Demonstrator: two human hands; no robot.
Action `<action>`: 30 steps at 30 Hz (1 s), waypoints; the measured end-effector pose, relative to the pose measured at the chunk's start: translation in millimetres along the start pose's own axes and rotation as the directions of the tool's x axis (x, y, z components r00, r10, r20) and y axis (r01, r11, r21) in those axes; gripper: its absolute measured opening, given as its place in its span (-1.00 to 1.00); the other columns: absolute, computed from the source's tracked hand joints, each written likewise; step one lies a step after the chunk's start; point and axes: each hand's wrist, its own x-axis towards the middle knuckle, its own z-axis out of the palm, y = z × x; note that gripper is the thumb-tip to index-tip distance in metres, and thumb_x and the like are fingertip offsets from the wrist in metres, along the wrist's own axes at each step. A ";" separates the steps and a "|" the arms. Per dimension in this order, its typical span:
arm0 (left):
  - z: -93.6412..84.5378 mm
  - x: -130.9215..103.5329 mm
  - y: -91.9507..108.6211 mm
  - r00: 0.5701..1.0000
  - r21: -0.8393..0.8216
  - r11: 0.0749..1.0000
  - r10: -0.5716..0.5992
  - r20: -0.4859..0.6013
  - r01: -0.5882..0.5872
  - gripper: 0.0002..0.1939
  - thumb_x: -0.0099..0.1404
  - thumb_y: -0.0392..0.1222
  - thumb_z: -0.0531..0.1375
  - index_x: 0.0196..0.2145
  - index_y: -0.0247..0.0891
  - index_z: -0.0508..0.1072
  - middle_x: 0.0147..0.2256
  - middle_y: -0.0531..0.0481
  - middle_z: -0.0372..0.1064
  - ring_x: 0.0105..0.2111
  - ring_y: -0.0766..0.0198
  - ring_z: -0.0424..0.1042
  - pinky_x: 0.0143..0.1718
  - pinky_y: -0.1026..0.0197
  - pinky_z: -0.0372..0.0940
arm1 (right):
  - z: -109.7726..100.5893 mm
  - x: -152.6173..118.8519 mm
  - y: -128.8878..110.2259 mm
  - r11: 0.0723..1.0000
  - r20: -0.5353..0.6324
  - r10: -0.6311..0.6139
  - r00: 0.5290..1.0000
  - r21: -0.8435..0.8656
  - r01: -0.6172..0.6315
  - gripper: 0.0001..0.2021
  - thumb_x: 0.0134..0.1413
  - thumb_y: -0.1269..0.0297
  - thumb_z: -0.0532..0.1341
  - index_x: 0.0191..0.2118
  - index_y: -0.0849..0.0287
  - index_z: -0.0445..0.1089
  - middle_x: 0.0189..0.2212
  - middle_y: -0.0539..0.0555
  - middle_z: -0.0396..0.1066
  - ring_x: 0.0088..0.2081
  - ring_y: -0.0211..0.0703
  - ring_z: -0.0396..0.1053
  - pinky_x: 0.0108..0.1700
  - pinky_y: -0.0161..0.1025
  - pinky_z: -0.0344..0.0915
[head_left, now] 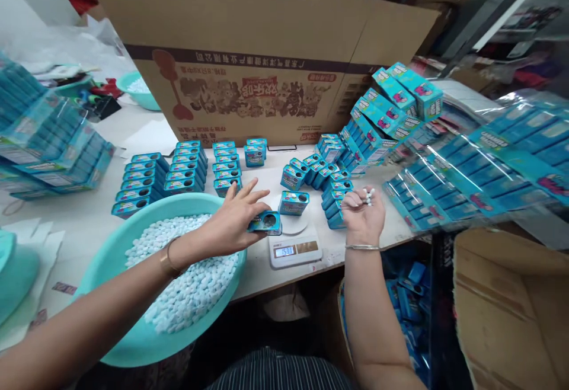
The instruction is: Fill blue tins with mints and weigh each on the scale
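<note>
My left hand (233, 215) grips a small blue candy tin (258, 222) whose dark round opening faces up. It hovers by the rim of a turquoise basin (100, 319) filled with white candies (193, 292). Closed fingers of my right hand (365, 215) hold a few white candies (368, 196). That hand is beside a row of blue tins (332, 205) on the right. Between my hands, another blue tin (294, 203) stands on a white digital scale (306, 252) with a lit display.
Rows of blue tins (184, 170) stand behind the basin, before a large cardboard panel (249, 28). Plastic-wrapped tin packs (475, 165) lean at the right, and stacked packs (48, 135) rise at the left. An open carton (498, 301) and loose blue tins (406, 301) are below the table edge.
</note>
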 end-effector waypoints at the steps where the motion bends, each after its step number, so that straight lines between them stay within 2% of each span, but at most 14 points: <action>1: 1.1 0.4 3.2 1.000 -0.002 1.000 -0.001 0.020 0.001 -0.67 0.19 -0.12 0.25 -0.08 -0.21 0.44 0.23 -0.19 0.18 0.34 -0.24 -0.16 0.22 -0.50 -0.22 | -1.6 0.4 1.7 1.000 0.007 0.016 1.000 0.002 -0.016 -0.72 0.28 0.27 0.04 -0.49 0.13 0.10 -0.68 -0.18 0.01 -0.70 -0.43 0.00 -0.69 -0.49 0.00; 3: 5.1 3.0 8.3 0.999 0.003 1.000 0.001 0.040 -0.001 -0.67 0.19 -0.13 0.25 -0.08 -0.21 0.45 0.21 -0.20 0.21 0.34 -0.23 -0.14 0.23 -0.49 -0.20 | -3.5 0.3 5.8 0.999 0.019 0.049 0.999 0.003 -0.049 -0.73 0.28 0.26 0.06 -0.48 0.12 0.11 -0.67 -0.18 0.01 -0.70 -0.42 0.00 -0.70 -0.49 0.00; 5: 11.5 10.3 11.5 0.999 0.032 0.999 0.023 0.032 -0.024 -0.67 0.16 -0.14 0.28 -0.09 -0.20 0.47 0.24 -0.22 0.15 0.35 -0.26 -0.20 0.23 -0.50 -0.21 | -3.3 -0.9 11.1 0.997 0.009 0.074 0.997 0.005 -0.074 -0.72 0.30 0.23 0.02 -0.47 0.12 0.11 -0.67 -0.18 0.00 -0.70 -0.42 0.00 -0.70 -0.48 -0.01; 9: 27.4 42.1 12.9 0.992 0.109 0.987 0.116 0.050 -0.121 -0.64 0.07 -0.15 0.34 -0.14 -0.23 0.50 0.33 -0.28 -0.07 0.35 -0.34 -0.41 0.21 -0.53 -0.27 | 2.8 -4.9 22.7 0.994 -0.077 0.106 0.991 0.028 -0.104 -0.65 0.37 0.21 -0.13 -0.48 0.13 0.11 -0.70 -0.19 -0.03 -0.72 -0.42 -0.04 -0.71 -0.48 -0.04; 12: 38.0 68.4 10.2 0.985 0.123 0.979 0.149 0.086 -0.159 -0.62 0.07 -0.17 0.33 -0.12 -0.22 0.50 0.33 -0.27 -0.08 0.35 -0.32 -0.43 0.20 -0.54 -0.27 | 4.7 -5.9 25.1 0.991 -0.099 0.134 0.986 0.040 -0.131 -0.64 0.38 0.22 -0.15 -0.47 0.14 0.11 -0.70 -0.19 -0.03 -0.73 -0.42 -0.04 -0.71 -0.48 -0.06; 14: 43.9 77.5 8.2 0.985 0.124 0.980 0.146 0.094 -0.157 -0.61 0.06 -0.20 0.32 -0.11 -0.20 0.50 0.33 -0.26 -0.07 0.35 -0.33 -0.42 0.20 -0.54 -0.27 | 1.0 -4.9 22.2 0.990 -0.104 0.134 0.986 0.048 -0.130 -0.64 0.38 0.22 -0.14 -0.47 0.14 0.12 -0.70 -0.19 -0.03 -0.73 -0.42 -0.04 -0.71 -0.48 -0.06; 17: 51.5 75.6 8.0 0.993 0.126 0.986 0.098 0.071 -0.107 -0.58 0.05 -0.24 0.31 -0.07 -0.21 0.49 0.33 -0.29 -0.07 0.35 -0.34 -0.40 0.21 -0.52 -0.27 | -11.2 -1.0 15.0 0.993 -0.107 0.108 0.988 0.050 -0.103 -0.66 0.37 0.23 -0.13 -0.46 0.14 0.13 -0.70 -0.18 -0.01 -0.72 -0.42 -0.02 -0.70 -0.48 -0.03; 21: 61.0 64.8 15.6 0.996 0.100 0.994 0.040 0.078 -0.047 -0.58 0.08 -0.21 0.30 -0.05 -0.22 0.47 0.32 -0.33 -0.06 0.35 -0.33 -0.37 0.20 -0.54 -0.27 | -25.3 4.5 10.7 0.995 -0.062 0.102 0.993 0.018 -0.101 -0.72 0.32 0.24 0.00 -0.46 0.13 0.13 -0.68 -0.18 0.02 -0.70 -0.41 0.01 -0.69 -0.48 0.02; 23: 66.0 64.4 20.8 0.994 0.075 0.996 0.042 0.101 -0.050 -0.58 0.09 -0.18 0.30 -0.05 -0.21 0.46 0.32 -0.32 -0.04 0.35 -0.33 -0.35 0.19 -0.54 -0.25 | -26.1 5.4 10.9 0.994 -0.060 0.107 0.992 0.027 -0.105 -0.72 0.32 0.24 0.00 -0.46 0.13 0.13 -0.68 -0.18 0.02 -0.70 -0.41 0.01 -0.69 -0.48 0.02; 27: 73.3 71.3 27.2 0.992 0.061 0.994 0.086 0.094 -0.092 -0.63 0.13 -0.17 0.27 -0.08 -0.25 0.46 0.32 -0.33 -0.04 0.35 -0.29 -0.30 0.21 -0.51 -0.24 | -22.8 4.3 9.2 0.993 -0.116 0.103 0.988 0.061 -0.097 -0.65 0.37 0.23 -0.13 -0.46 0.14 0.14 -0.69 -0.17 0.02 -0.72 -0.41 -0.02 -0.70 -0.48 -0.01; 30: 73.5 77.5 25.8 0.989 0.049 0.990 0.128 0.068 -0.131 -0.64 0.12 -0.15 0.28 -0.10 -0.25 0.46 0.33 -0.31 -0.07 0.36 -0.29 -0.29 0.21 -0.49 -0.20 | -27.0 4.7 4.7 0.995 -0.099 0.086 0.991 0.052 -0.081 -0.69 0.35 0.23 -0.07 -0.46 0.14 0.16 -0.69 -0.17 0.02 -0.71 -0.41 0.00 -0.70 -0.48 0.00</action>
